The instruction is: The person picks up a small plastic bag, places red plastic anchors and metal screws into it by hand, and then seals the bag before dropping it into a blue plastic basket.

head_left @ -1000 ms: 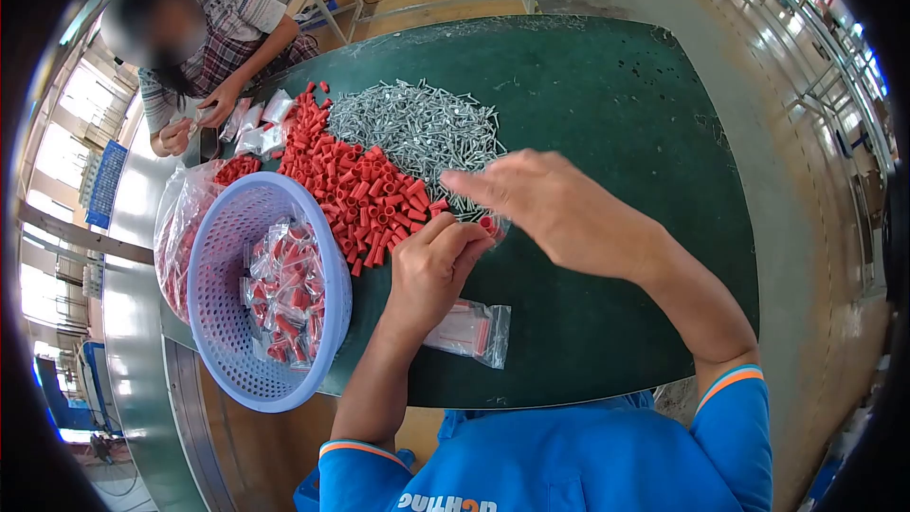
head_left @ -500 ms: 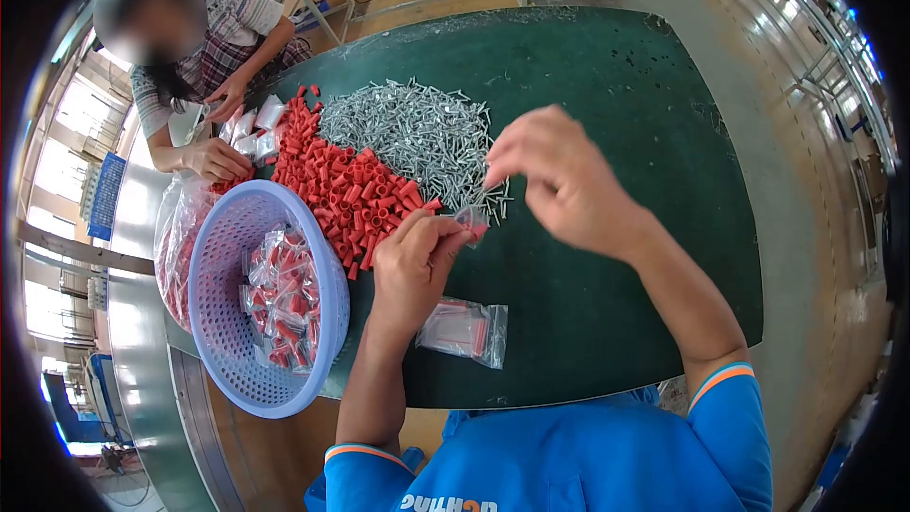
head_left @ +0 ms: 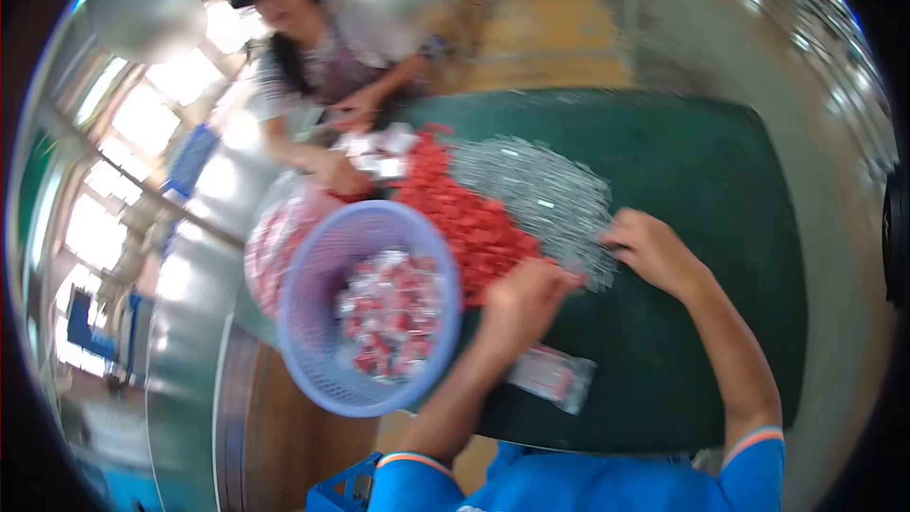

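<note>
Everything is smeared by motion. My left hand (head_left: 519, 308) is closed in a pinch on a small clear plastic bag (head_left: 574, 279) with red in it, just off the near tip of the red pile. My right hand (head_left: 654, 251) has its thumb and fingers pressed together at the right edge of a heap of silver screws (head_left: 536, 190); what is between the fingertips does not show clearly. Red plastic caps (head_left: 464, 218) lie heaped to the left of the screws. A flat clear zip bag (head_left: 553, 377) with some red in it lies on the table below my left hand.
A lilac basket (head_left: 296, 322) holding several filled bags of red pieces stands left of my left arm. Behind it is a large clear bag (head_left: 270, 246) of red pieces. Across the green table (head_left: 701, 161), a co-worker (head_left: 322, 76) handles small items beside white packets (head_left: 384, 147).
The view has swung, shifting the table right and down in the picture. My right hand has come down from above the table to the screw heap. My left hand still pinches the small bag.
</note>
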The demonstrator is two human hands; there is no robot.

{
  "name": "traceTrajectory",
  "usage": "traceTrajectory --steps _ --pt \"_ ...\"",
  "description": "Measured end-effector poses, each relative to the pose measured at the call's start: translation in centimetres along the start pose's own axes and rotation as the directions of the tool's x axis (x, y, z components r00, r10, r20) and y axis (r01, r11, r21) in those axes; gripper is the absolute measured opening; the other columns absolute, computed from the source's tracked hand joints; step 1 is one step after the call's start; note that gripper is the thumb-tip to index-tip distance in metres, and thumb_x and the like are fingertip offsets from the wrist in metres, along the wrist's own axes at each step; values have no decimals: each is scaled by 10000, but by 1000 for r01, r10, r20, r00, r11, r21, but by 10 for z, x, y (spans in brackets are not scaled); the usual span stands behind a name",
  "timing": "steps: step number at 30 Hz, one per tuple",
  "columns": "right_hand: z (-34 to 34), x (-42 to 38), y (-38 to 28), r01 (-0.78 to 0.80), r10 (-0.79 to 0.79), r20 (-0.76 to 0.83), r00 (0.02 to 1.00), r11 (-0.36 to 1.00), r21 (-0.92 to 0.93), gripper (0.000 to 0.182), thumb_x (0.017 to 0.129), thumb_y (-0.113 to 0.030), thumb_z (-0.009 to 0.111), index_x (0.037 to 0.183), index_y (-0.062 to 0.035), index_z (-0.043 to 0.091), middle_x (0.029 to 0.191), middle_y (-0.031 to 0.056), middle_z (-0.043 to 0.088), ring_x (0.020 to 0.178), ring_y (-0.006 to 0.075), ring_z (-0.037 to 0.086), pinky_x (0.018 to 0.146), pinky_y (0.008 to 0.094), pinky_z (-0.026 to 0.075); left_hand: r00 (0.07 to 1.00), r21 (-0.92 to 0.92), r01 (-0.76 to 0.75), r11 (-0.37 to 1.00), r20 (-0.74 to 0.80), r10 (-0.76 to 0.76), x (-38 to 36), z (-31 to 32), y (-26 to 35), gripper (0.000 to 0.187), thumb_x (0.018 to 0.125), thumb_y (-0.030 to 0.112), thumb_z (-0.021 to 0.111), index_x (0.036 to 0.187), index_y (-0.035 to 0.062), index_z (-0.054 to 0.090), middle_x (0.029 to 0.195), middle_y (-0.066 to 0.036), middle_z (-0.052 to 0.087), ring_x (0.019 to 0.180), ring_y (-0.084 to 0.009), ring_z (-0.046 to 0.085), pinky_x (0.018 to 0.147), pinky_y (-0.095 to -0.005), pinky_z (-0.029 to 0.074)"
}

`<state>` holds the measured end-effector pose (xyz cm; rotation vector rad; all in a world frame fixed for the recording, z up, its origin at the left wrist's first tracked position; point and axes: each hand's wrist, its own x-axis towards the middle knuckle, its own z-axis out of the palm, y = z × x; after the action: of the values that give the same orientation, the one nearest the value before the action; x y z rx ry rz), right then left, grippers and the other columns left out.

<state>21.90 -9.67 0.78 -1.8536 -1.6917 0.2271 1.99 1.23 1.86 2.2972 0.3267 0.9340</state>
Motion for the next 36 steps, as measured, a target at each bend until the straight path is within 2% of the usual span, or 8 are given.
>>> traceTrajectory --steps 10,17,19,22,25,30,34,36 --pt "-5 4 -24 85 -97 -86 992 987 -133 129 638 -50 684 758 -68 642 741 66 532 771 246 538 659 348 451 996 -9 -82 997 35 82 -2 4 -3 100 761 49 657 817 17 581 749 -102 585 617 -230 612 523 -307 484" --pt "-1 7 -17 99 -101 -55 993 994 -34 128 631 -18 670 746 -47 622 772 86 525 778 261 530 671 358 445 995 -58 -75 995 57 79 -4 6 -3 112 764 87 650 793 40 552 748 -92 545 618 -258 592 524 -343 469" --pt "4 6 -14 141 -150 -65 987 981 -131 104 658 -27 638 750 -35 590 800 91 526 805 271 533 684 363 450 986 -5 -164 986 28 165 -4 9 -9 101 762 89 645 791 46 559 735 -92 545 625 -265 589 531 -347 473" --pt "16 3 -4 145 -162 -75 984 971 -191 96 712 -62 589 802 -38 566 817 100 528 825 273 537 710 361 457 997 51 -73 996 22 72 -6 15 -11 107 752 119 669 775 59 585 683 -94 547 605 -257 590 517 -349 476" --pt "10 0 3 147 -147 -92 985 989 1 80 749 -78 589 807 -30 561 812 115 524 825 285 538 714 370 443 995 29 -96 995 30 95 -1 11 -2 117 722 51 694 769 59 587 686 -88 581 604 -249 601 568 -329 498" --pt "-2 -3 0 -146 184 -170 968 965 216 66 778 -35 591 819 9 563 801 123 545 741 259 564 674 340 450 996 -11 -5 1000 89 6 -1 7 7 92 742 9 666 782 16 583 668 -91 561 539 -229 558 496 -302 445" --pt "-10 -10 -2 -207 223 -55 973 955 212 74 763 -70 591 773 2 583 790 140 572 739 307 571 673 374 451 997 -32 -13 999 74 16 -1 6 4 61 751 -24 641 775 -8 587 639 -75 528 530 -161 495 468 -261 383" --pt "-6 -13 -5 -181 183 2 983 970 164 85 764 -67 617 790 11 592 772 128 575 679 251 582 642 339 464 997 -27 -28 999 74 30 -1 6 4 59 752 -24 640 772 -9 587 636 -74 528 528 -160 491 466 -261 380"
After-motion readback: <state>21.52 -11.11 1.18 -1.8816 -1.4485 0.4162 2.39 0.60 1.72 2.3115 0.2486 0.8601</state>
